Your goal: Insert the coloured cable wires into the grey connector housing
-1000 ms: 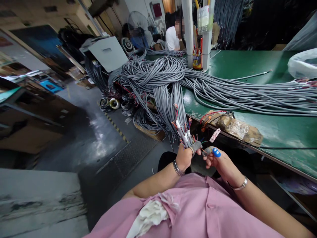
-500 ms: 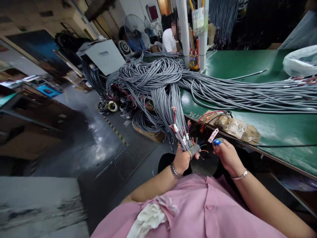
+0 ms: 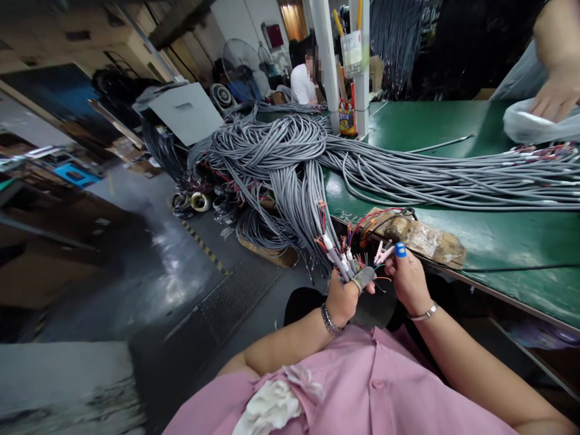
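Note:
My left hand [image 3: 344,299] is closed around a bundle of grey cable ends [image 3: 339,261], a grey cover on its thumb. White bands ring the cables, and thin coloured wires [image 3: 322,219] fan out from their tips. To the right, my right hand [image 3: 411,283] pinches a small pink plastic tool [image 3: 382,254] with two arms spread in a V. A blue cover [image 3: 400,250] wraps the right thumb. The tool's tip is close to the coloured wires beside my left thumb; whether it touches them I cannot tell.
Heaped grey cables [image 3: 272,142] spread across the green table [image 3: 421,121]. A tape-wrapped wooden block [image 3: 419,238] lies along its edge. Another person's hand [image 3: 559,90] is at a plastic bag [image 3: 521,122], top right. A white post [image 3: 325,60] stands beyond; someone in white [image 3: 301,83] is behind.
My right hand has brought the pink tool closer to the wires in my left hand and turned it. Another person's hand has come in at the top right. The view has shifted slightly.

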Action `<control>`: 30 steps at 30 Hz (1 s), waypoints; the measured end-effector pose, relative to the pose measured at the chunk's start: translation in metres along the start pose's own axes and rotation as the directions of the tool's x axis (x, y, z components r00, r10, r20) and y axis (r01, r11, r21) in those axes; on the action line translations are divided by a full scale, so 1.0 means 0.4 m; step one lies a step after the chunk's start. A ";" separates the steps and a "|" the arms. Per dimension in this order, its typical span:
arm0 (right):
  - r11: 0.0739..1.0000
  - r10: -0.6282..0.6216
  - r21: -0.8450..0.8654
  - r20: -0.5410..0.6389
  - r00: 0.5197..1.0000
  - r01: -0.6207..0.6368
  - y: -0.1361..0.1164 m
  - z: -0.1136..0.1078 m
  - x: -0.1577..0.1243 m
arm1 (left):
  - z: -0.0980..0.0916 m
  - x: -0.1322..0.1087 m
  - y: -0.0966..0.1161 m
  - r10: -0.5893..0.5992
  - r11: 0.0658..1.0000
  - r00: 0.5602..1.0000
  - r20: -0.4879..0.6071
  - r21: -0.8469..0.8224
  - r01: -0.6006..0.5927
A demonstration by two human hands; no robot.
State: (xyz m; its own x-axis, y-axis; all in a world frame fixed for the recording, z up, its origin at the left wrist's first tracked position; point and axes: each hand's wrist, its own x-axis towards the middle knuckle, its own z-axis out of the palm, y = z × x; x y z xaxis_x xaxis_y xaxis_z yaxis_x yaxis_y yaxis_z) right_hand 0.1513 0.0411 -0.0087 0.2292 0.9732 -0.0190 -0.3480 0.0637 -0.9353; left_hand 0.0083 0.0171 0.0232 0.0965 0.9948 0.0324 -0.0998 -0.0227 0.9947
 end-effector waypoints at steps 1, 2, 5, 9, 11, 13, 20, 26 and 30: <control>0.999 0.031 0.026 0.023 0.999 -0.031 0.002 0.001 0.003 | 0.001 0.001 -0.003 0.000 1.000 1.000 -0.007 0.005 0.000; 0.994 0.085 0.070 0.065 0.994 -0.090 0.002 0.002 0.007 | 0.001 0.002 -0.005 -0.002 1.000 1.000 -0.013 0.009 0.002; 0.928 0.258 0.222 0.198 0.945 -0.300 -0.004 0.009 0.016 | 0.002 0.003 -0.013 -0.014 1.000 1.000 -0.022 0.017 0.015; 0.873 0.287 0.356 0.175 0.942 -0.332 -0.010 0.024 0.020 | -0.001 0.003 -0.022 -0.006 1.000 1.000 -0.013 0.027 0.007; 0.869 0.264 0.395 0.142 0.954 -0.299 -0.010 0.033 0.021 | -0.003 0.002 -0.023 -0.002 0.999 1.000 -0.003 0.043 0.002; 0.857 0.251 0.436 0.112 0.961 -0.275 -0.009 0.041 0.020 | -0.005 0.000 -0.022 -0.006 0.998 1.000 0.005 0.058 0.006; 0.812 0.287 0.465 0.210 0.935 -0.354 0.001 0.031 0.007 | -0.013 -0.011 -0.015 0.000 0.998 1.000 0.001 0.058 0.000; 0.818 0.299 0.386 0.346 0.889 -0.425 -0.012 0.001 -0.006 | -0.035 -0.026 0.002 0.027 0.995 0.999 0.034 0.091 -0.030; 0.829 0.318 0.341 0.364 0.876 -0.443 -0.031 -0.002 -0.003 | -0.042 -0.028 0.016 0.035 0.986 0.998 0.053 0.160 -0.044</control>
State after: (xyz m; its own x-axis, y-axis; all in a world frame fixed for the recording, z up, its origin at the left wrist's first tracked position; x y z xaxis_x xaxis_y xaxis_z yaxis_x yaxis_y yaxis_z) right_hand 0.1562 0.0388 0.0025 -0.2409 0.9527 -0.1851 -0.7001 -0.3026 -0.6467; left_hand -0.0100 0.0075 0.0278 0.1451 0.9867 0.0727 0.0560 -0.0816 0.9951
